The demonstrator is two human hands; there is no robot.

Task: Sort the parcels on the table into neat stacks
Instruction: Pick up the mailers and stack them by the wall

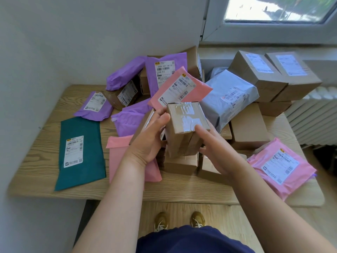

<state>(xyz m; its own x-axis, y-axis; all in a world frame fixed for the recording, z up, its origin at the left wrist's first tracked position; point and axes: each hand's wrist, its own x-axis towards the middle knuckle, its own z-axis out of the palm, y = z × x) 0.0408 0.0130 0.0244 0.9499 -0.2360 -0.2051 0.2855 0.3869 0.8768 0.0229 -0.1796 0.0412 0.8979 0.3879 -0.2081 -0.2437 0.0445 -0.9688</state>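
Observation:
Both my hands hold a small brown cardboard box (184, 125) sealed with clear tape, lifted above the middle of the wooden table (36, 172). My left hand (151, 136) grips its left side, fingers curled over the top edge. My right hand (213, 148) grips its right side, thumb on the taped top. Under it lie more small brown boxes (182, 164). Around them are a green mailer (80, 152), purple mailers (94, 106), pink mailers (180, 88) and a grey mailer (228, 99).
Large brown boxes (273, 75) are stacked at the back right by the window sill. A pink mailer (280, 167) overhangs the table's right front. A white radiator (313, 117) stands to the right, a wall to the left. My shoes (179, 220) show below the table edge.

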